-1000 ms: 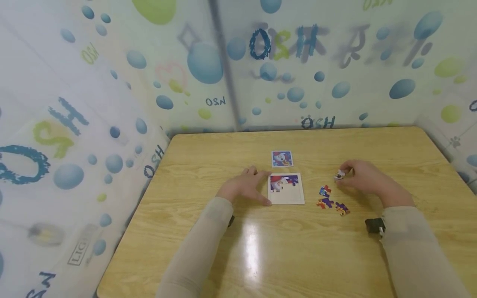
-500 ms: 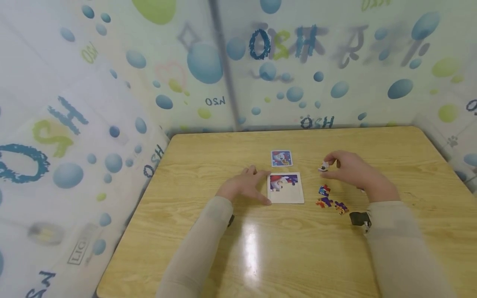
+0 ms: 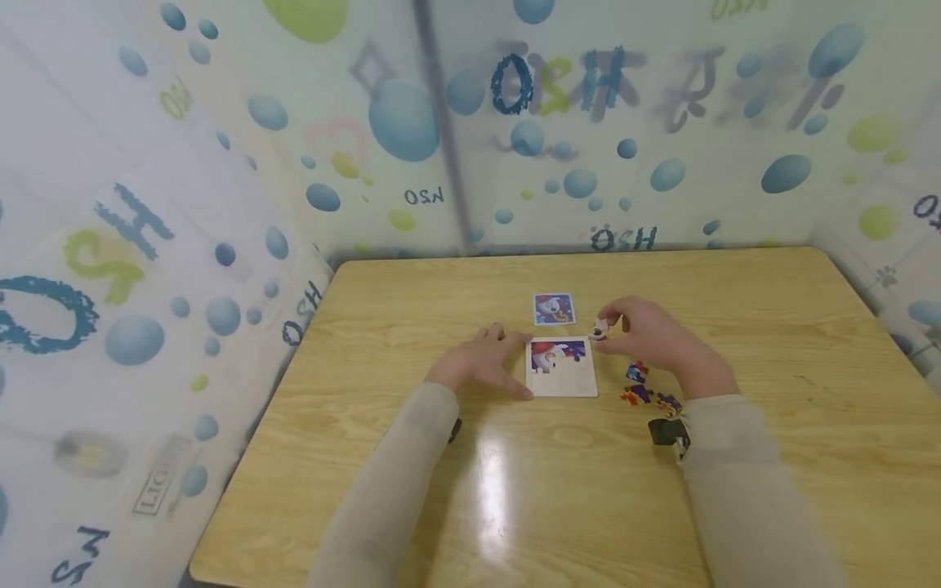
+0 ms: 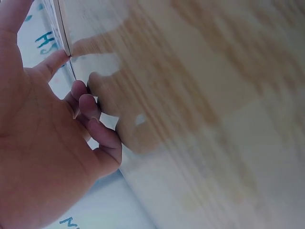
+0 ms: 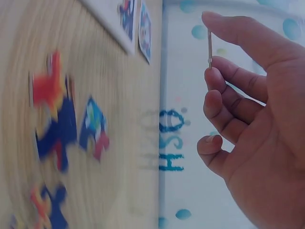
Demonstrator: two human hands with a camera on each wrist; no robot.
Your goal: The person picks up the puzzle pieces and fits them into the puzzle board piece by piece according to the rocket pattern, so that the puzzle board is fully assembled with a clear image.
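Puzzle piece (image 3: pixel 600 328): pinched between thumb and finger of right hand (image 3: pixel 657 341), held at top-right corner of puzzle board (image 3: pixel 577 384); can't tell if touching. Seen edge-on in right wrist view, with other fingers loosely bent. Puzzle board: flat on table (image 3: pixel 573 490), partly filled along top and left, bare at lower right. Left hand (image 3: pixel 478 364): spread, index and thumb tips at left corners of puzzle board. Picture card (image 3: pixel 553 309): just beyond puzzle board. Loose pieces (image 3: pixel 636 395): three in head view, clustered to right of puzzle board.
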